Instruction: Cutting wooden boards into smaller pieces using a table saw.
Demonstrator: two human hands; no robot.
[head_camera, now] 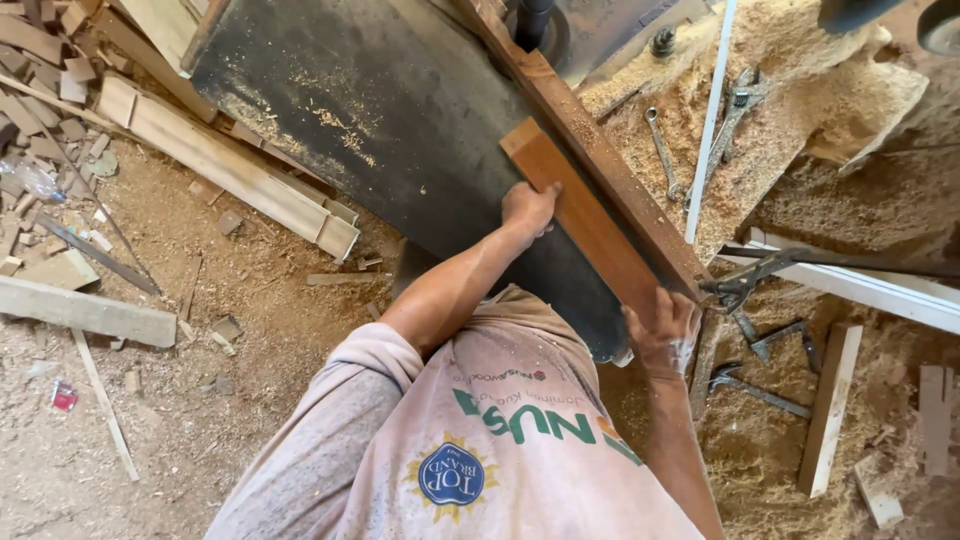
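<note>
While 2 hands press 1 wooden board (585,215), left hand (527,208) and right hand (665,330) grip it, closed.

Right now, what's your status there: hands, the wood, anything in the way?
Left hand pressing the board flat on the dark table. Right hand at its near end. Fence rail alongside; nothing blocking.

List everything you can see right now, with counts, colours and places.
Reddish-brown wooden board: one, flat on the table against the fence.
Dark metal machine table: one, black, centre, dusted with sawdust.
Brown wooden fence rail: one, along the board's far edge.
Metal wrenches: several, grey, in sawdust at right.
Pale wooden offcuts: many, on the floor at left.
Sawdust: tan, over floor and bench.
Hands: left hand presses the board's side; right hand holds its near end.
</note>
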